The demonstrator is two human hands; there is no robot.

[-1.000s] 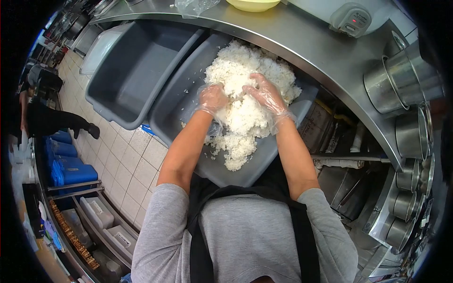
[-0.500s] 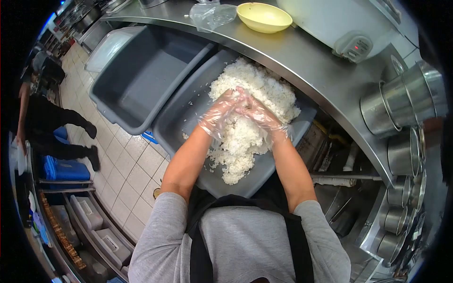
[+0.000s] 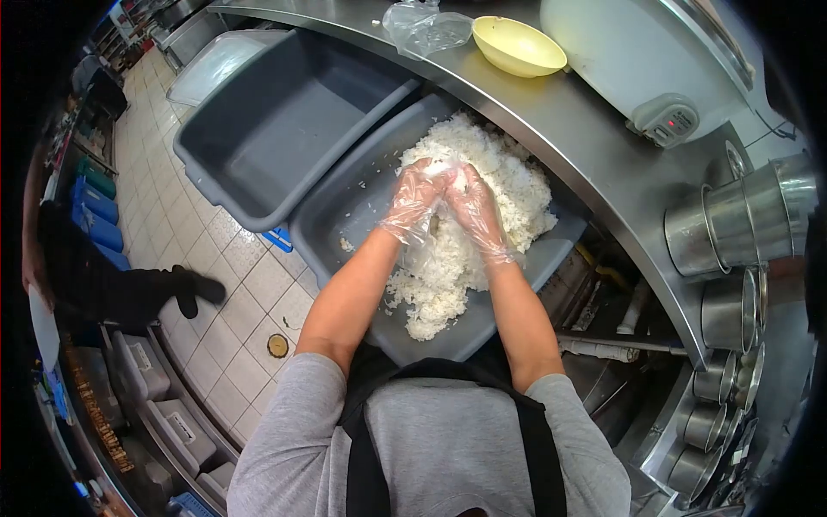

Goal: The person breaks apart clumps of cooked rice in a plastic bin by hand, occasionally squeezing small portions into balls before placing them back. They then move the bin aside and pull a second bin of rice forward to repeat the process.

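Observation:
Both my hands wear clear plastic gloves and meet over a heap of cooked white rice (image 3: 512, 185) in a grey plastic tub (image 3: 332, 207). My left hand (image 3: 413, 200) curls in from the left, and my right hand (image 3: 474, 207) closes in from the right, its fingers bent towards the left ones. Some rice shows between the two hands at their far side. A looser part of the heap spreads towards me below my wrists, and stray grains stick to the tub's left side.
Left of the rice stands a second grey tub (image 3: 280, 112). A steel counter (image 3: 594, 129) curves behind, bearing a yellow bowl (image 3: 519, 46), a plastic bag (image 3: 424, 30) and a white rice cooker (image 3: 620, 52). Steel pots (image 3: 689, 233) are at right. Another person's leg (image 3: 129, 280) shows at left.
My hands have lifted slightly and drawn together around some rice, with the fingers more curled. The other person has moved nearer along the left side. The whole view has shifted a little.

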